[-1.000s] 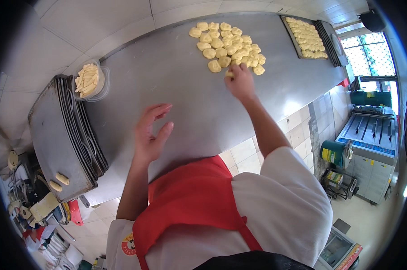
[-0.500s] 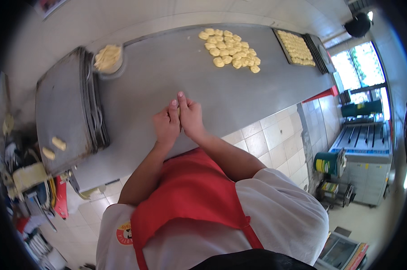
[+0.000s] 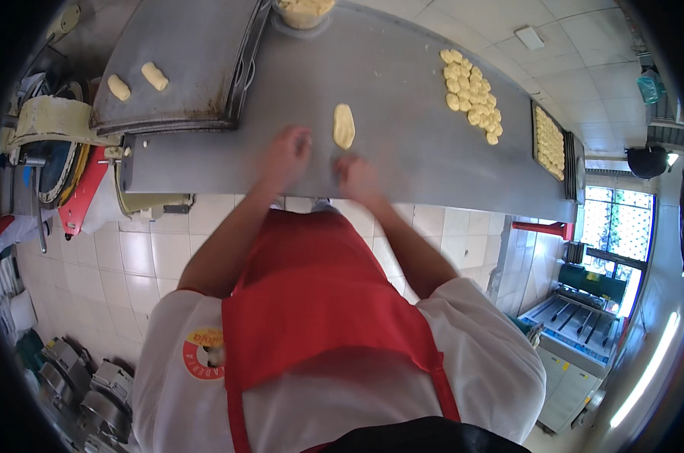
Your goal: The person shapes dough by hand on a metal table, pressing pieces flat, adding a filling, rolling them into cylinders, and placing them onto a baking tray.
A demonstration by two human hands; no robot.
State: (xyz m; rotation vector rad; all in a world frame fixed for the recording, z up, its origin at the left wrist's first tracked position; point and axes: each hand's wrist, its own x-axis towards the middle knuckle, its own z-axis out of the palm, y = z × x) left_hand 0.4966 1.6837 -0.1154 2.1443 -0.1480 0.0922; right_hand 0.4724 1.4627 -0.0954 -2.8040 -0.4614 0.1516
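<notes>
Dough oval (image 3: 344,127), round lettered shirt badge (image 3: 198,358)

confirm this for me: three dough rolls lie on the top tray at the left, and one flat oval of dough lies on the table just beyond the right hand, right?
Not three: the head view shows two dough rolls on the top tray. The flat oval of dough does lie on the table just beyond the right hand.

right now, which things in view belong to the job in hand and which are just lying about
Belong, apparently:
flattened dough piece
dough lumps
two dough rolls
filled tub

Just about, seemingly:
grey cabinet, right
metal equipment, lower left
</notes>
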